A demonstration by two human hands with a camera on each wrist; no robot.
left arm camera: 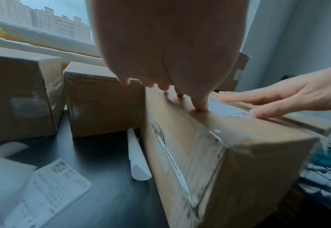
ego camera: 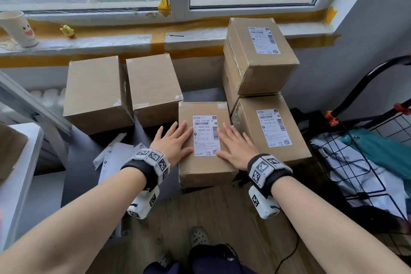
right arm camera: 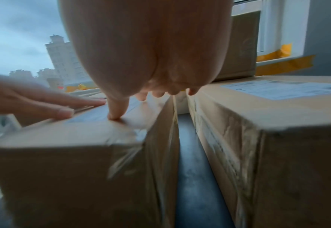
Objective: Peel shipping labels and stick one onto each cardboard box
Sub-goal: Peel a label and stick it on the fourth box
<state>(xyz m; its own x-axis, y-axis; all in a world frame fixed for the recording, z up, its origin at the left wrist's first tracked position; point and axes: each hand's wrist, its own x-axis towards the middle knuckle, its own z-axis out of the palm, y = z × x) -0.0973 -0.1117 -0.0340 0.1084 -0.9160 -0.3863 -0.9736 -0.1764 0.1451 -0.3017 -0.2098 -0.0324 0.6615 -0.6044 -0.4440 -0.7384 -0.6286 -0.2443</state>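
A cardboard box point(ego camera: 205, 169) stands at the dark table's front edge with a white shipping label point(ego camera: 206, 135) stuck on its top. My left hand point(ego camera: 172, 141) lies flat on the box along the label's left edge. My right hand point(ego camera: 236, 145) lies flat along the right edge, fingers straight. In the left wrist view the left hand's thumb point(left arm camera: 199, 104) presses the box top point(left arm camera: 209, 123). The right wrist view shows the right thumb point(right arm camera: 116, 111) pressing at the label's edge. Two plain boxes point(ego camera: 95, 93) point(ego camera: 153, 89) stand behind on the left. Labelled boxes point(ego camera: 271, 127) point(ego camera: 260, 55) are stacked on the right.
Peeled backing sheets and spare labels point(ego camera: 115, 155) lie on the table left of the box, with a rolled strip point(left arm camera: 137, 155) beside it. A wire cart point(ego camera: 364, 158) stands at the right. A paper cup point(ego camera: 19, 29) and a yellow toy point(ego camera: 66, 30) sit on the windowsill.
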